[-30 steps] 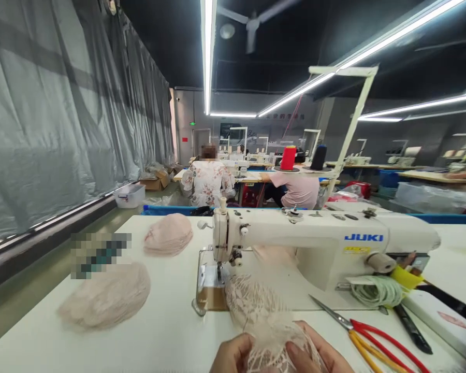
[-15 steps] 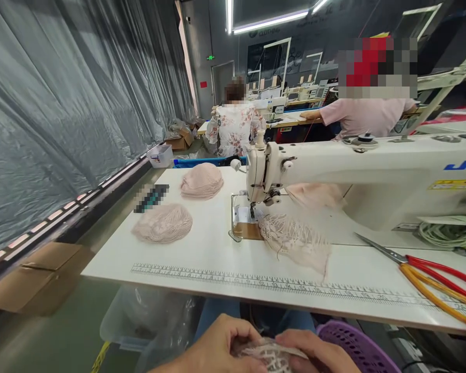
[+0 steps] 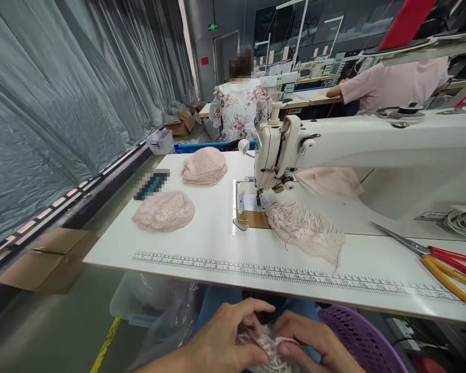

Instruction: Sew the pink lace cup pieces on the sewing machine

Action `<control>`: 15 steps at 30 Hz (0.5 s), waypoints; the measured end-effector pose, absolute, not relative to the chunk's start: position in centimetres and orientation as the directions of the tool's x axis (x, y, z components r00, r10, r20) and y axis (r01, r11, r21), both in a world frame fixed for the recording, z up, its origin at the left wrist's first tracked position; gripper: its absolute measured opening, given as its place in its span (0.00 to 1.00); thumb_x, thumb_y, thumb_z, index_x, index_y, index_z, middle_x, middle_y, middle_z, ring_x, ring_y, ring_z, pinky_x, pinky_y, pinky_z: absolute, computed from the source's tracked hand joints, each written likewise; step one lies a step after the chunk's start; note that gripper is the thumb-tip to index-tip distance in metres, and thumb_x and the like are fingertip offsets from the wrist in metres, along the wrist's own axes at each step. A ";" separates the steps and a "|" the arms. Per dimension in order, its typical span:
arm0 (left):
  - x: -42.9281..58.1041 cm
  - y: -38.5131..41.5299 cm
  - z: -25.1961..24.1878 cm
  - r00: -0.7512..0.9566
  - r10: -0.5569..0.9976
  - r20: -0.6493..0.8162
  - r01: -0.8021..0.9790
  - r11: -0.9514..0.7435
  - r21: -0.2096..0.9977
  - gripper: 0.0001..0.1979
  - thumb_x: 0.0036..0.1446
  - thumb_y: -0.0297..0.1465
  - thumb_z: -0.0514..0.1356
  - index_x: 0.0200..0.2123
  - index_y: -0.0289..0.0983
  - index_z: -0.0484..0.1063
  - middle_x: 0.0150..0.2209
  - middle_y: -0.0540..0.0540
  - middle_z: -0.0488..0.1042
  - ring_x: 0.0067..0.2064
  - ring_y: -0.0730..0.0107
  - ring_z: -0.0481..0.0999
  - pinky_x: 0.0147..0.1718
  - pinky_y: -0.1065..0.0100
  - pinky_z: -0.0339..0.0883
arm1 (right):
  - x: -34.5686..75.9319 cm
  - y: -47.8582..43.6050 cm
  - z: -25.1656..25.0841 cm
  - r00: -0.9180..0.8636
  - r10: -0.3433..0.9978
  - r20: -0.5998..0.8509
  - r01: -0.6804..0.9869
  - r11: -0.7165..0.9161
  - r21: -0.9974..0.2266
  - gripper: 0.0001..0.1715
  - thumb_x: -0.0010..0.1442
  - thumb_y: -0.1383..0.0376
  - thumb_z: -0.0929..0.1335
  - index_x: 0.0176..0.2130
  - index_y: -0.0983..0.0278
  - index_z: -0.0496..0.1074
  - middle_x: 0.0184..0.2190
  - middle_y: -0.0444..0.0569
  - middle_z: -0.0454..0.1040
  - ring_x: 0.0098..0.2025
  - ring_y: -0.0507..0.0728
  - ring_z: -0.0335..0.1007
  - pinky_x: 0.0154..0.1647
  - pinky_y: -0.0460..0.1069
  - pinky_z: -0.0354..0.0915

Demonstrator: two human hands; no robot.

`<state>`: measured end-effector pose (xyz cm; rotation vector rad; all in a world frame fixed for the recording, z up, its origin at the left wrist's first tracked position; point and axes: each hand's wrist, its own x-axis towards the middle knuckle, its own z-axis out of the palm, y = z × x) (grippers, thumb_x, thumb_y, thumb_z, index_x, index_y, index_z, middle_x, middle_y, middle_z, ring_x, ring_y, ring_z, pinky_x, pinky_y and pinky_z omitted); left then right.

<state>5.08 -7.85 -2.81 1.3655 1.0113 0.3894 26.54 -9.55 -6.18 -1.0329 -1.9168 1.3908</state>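
Pink openwork lace piece [image 3: 270,346] bunched in both hands' [image 3: 221,346] [image 3: 314,344] closed grip.

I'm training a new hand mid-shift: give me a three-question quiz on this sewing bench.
1. True or false: both hands, left hand and right hand, hold the pale pink lace piece below the white table edge.
2. What lies under the white sewing machine's needle? A) pink lace panel B) red-handled scissors
3. How many pink lace stacks lie left of the machine?

Key: 1 true; 2 A; 3 two.
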 end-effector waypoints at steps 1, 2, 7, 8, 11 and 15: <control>5.1 -7.8 -2.9 0.547 0.761 -0.348 0.321 0.193 0.927 0.32 0.44 0.27 0.67 0.55 0.41 0.68 0.34 0.51 0.74 0.37 0.68 0.72 0.37 0.73 0.62 | 26.5 -9.4 -6.3 -0.552 0.834 -0.017 0.264 0.155 -0.952 0.16 0.68 0.56 0.62 0.32 0.60 0.71 0.30 0.44 0.70 0.34 0.54 0.69 0.35 0.45 0.63; 5.1 -7.9 -3.0 0.543 0.771 -0.333 0.325 0.173 0.930 0.32 0.43 0.28 0.68 0.54 0.42 0.69 0.34 0.51 0.74 0.37 0.68 0.72 0.36 0.74 0.62 | 26.5 -9.3 -6.5 -0.551 0.834 -0.022 0.260 0.146 -0.954 0.17 0.68 0.55 0.62 0.31 0.61 0.71 0.30 0.44 0.70 0.33 0.54 0.69 0.35 0.45 0.62; 6.0 -8.1 -3.8 0.472 0.832 -0.292 0.339 0.134 0.931 0.17 0.41 0.31 0.71 0.38 0.38 0.75 0.27 0.55 0.69 0.30 0.73 0.67 0.29 0.76 0.56 | 26.4 -9.1 -7.3 -0.544 0.839 -0.029 0.281 0.149 -0.948 0.19 0.68 0.55 0.62 0.30 0.61 0.71 0.30 0.44 0.71 0.33 0.52 0.69 0.34 0.44 0.61; 6.2 -8.2 -4.0 0.451 0.845 -0.288 0.361 0.122 0.924 0.13 0.43 0.31 0.70 0.34 0.37 0.75 0.26 0.55 0.69 0.29 0.74 0.67 0.30 0.75 0.56 | 26.5 -9.0 -7.4 -0.539 0.842 -0.019 0.282 0.159 -0.946 0.19 0.68 0.55 0.62 0.30 0.61 0.71 0.30 0.43 0.71 0.32 0.52 0.68 0.33 0.44 0.60; 6.3 -8.4 -4.3 0.396 0.862 -0.316 0.466 0.108 0.878 0.04 0.47 0.28 0.67 0.28 0.36 0.74 0.28 0.53 0.72 0.33 0.71 0.68 0.36 0.73 0.58 | 26.7 -8.9 -7.5 -0.507 0.862 -0.001 0.292 0.171 -0.941 0.20 0.66 0.54 0.63 0.28 0.61 0.70 0.26 0.43 0.70 0.29 0.51 0.67 0.29 0.43 0.60; 5.8 -8.8 -4.2 0.360 0.862 -0.357 0.540 0.120 0.833 0.03 0.50 0.30 0.63 0.31 0.37 0.73 0.35 0.50 0.75 0.42 0.66 0.70 0.44 0.70 0.58 | 27.3 -9.0 -7.1 -0.502 0.865 -0.022 0.296 0.148 -0.944 0.20 0.66 0.54 0.64 0.27 0.61 0.71 0.27 0.44 0.71 0.29 0.52 0.68 0.29 0.44 0.61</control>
